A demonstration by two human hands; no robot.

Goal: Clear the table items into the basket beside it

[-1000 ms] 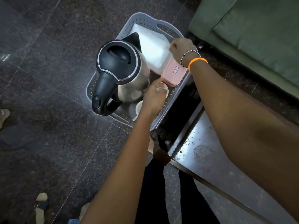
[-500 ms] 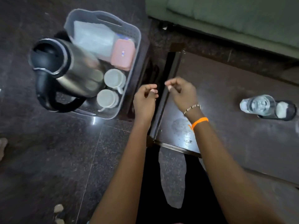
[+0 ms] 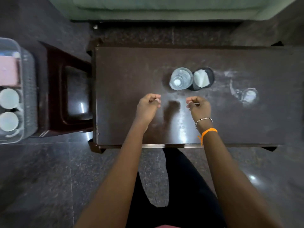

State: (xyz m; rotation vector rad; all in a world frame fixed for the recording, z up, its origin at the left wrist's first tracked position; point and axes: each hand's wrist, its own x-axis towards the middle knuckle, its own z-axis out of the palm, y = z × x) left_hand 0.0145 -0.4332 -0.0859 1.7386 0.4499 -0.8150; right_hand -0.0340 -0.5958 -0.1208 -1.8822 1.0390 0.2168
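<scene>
Right now both hands hover over the middle of the table (image 3: 125, 71), empty; left hand (image 3: 148, 105) and right hand (image 3: 199, 106) each have fingers loosely curled, holding nothing, w/ a gap between them. Right wrist wears 2 bands, a bead bracelet (image 3: 204, 120) and an orange band (image 3: 209, 131). Just beyond the hands stand 2 things touching side by side: 1 clear water bottle (image 3: 181, 79), seen from above, cap on, and 1 dark round holder (image 3: 204, 79) w/ white paper or napkins inside, can't tell exactly which. Further right there's a pale smudge or clear wrapper (image 3: 246, 95), too blurred to say. The basket (image 3: 24, 96) sits well apart at the far left, on the floor side beyond a dark stool (image 3: 69, 89); only part of it shows. Inside it: 2 white cups (image 3: 9, 111) and 1 pink box (image 3: 9, 70); the rest is cut off. So the job looks mostly done, approx 2 items left on the table, maybe 3 if that smudge is a thing. Likely next step: grab bottle and holder, one per hand.
</scene>
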